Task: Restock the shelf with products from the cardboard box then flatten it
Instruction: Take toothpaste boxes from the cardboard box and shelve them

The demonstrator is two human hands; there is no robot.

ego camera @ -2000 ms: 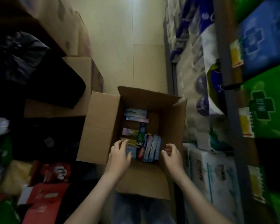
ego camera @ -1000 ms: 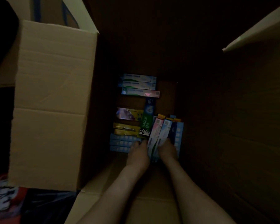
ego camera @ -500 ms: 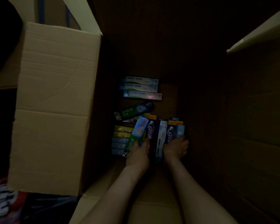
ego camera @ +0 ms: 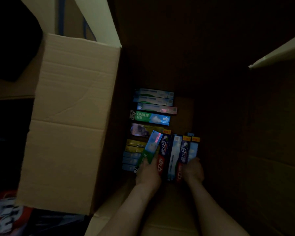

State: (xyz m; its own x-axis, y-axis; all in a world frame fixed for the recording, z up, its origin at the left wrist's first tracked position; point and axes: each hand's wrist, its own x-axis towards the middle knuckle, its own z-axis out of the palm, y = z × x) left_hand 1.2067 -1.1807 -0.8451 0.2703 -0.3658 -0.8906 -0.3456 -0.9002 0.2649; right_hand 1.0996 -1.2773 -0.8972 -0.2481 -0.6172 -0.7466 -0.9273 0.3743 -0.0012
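**Item:** large brown corrugated cardboard box (ego camera: 71, 120), open, viewed from above. 1 wide flap is folded out across the left of the frame and the interior is dark. The shelf is not in view.

**Contents, box floor, centre of the frame:** long printed toothpaste cartons.
- 3 pale blue cartons (ego camera: 153, 99) lie flat at the far end.
- Just below them lies 1 green and blue carton marked DARLIE (ego camera: 152, 117).
- Yellow and blue cartons (ego camera: 134, 150) are stacked by the left wall.
- Nearest the person, a row of cartons (ego camera: 175, 154), about 5 in dark blue, red and pale blue, stands side by side.
- 1 tilted green and blue carton (ego camera: 151, 149) leans on the row's left edge.

**Hands:** the left hand (ego camera: 148, 172) is curled round the near end of the tilted green and blue carton. The right hand (ego camera: 192, 170) is curled against the right flank of the row, fingertips over the outermost pale blue carton. Both are closed on the load, squeezing it between them.

**Step in hand, as judged:** lifting 1 batch out for the shelf. The task looks early, since many cartons lie in the box and it is not yet flattened.

**Handling note:**
- Square the tilted carton into the row first.
- Press inward evenly from both flanks, thumbs over the top faces.
- Raise the batch straight up, clear of the box walls.
- The middle cartons look slick and may slip out if the squeeze loosens, so a smaller batch is safer.
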